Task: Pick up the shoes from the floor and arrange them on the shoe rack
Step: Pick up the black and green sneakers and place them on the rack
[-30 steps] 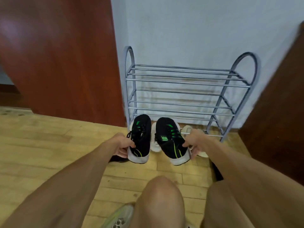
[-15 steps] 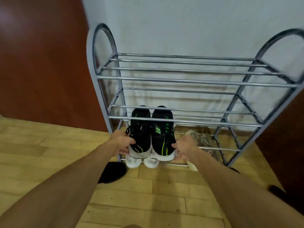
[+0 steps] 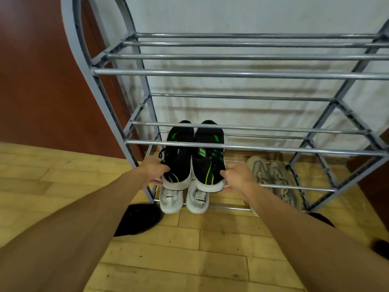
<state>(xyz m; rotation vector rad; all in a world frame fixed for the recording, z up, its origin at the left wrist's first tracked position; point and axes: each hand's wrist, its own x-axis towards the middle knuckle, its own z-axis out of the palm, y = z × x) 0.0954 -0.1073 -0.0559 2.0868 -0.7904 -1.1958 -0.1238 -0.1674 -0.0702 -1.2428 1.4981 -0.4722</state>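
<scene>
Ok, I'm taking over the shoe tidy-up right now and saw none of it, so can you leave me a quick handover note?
Left hand: grips the heel of the left black shoe.
Right hand: grips the heel of the right black shoe.
Both black shoes are toes-first inside the shoe rack, under the middle shelf's bars and above the white pair; not released.
Done: the white pair and the grey pair sit on the bottom shelf.
Left: set the black pair down and let go. The dark shoe-like thing on the floor by the rack's left foot is probably next.
</scene>
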